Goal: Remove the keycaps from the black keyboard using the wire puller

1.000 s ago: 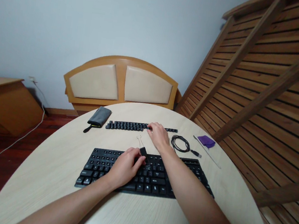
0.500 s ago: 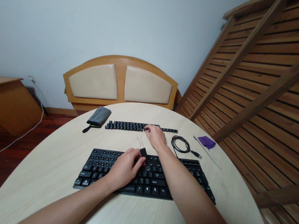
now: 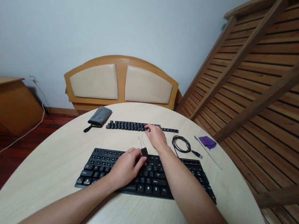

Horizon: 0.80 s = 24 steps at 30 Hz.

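A black keyboard (image 3: pixel 98 164) lies on the round pale table (image 3: pixel 48 172) in front of me. My left hand (image 3: pixel 125 167) rests on its middle keys, fingers curled round a wire keycap puller (image 3: pixel 143 146) with a black handle, its two wire loops pointing away from me. My right hand (image 3: pixel 156 136) reaches past the keyboard to a row of loose black keycaps (image 3: pixel 127 125) laid out across the far side of the table; its fingertips touch the row near its right end, pinched together over a cap.
A grey pouch (image 3: pixel 99 116) lies left of the keycap row. A coiled black cable (image 3: pixel 182 144) and a purple cloth (image 3: pixel 207 141) with a thin white stick lie at the right. A wooden headboard (image 3: pixel 121 82) and slatted frame (image 3: pixel 266 79) lean behind the table.
My right hand has shifted slightly left along the keycap row. The left hand keeps its hold on the puller over the keyboard.
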### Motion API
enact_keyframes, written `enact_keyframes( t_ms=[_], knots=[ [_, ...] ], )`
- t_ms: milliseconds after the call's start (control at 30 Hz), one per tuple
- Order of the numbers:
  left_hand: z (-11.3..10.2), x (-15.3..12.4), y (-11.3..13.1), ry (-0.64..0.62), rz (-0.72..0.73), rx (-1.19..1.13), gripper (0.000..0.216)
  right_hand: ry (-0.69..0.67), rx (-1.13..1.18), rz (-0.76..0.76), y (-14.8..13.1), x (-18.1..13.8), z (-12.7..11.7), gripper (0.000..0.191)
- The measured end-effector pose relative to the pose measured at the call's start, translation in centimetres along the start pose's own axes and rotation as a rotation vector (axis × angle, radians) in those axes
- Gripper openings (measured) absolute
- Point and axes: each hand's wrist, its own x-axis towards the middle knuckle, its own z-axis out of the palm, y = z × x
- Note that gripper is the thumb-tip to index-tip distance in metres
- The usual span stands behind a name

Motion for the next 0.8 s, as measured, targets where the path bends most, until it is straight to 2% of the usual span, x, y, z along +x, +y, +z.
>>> enact_keyframes(
  t_ms=[467,700,800],
  knots=[
    [-0.1,0.1,0.0,-0.005,0.005,0.006,0.025,-0.037,-0.022,0.014,-0.4,-0.2,-0.5,0.030],
    [-0.1,0.0,0.1,-0.002,0.013,0.018,0.026,-0.174,-0.087,0.026,-1.5,-1.1,-3.8,0.049],
    [0.0,0.1,0.0,-0.002,0.019,0.024,0.025,-0.249,-0.097,-0.011,-2.0,-3.0,-5.8,0.042]
  ],
)
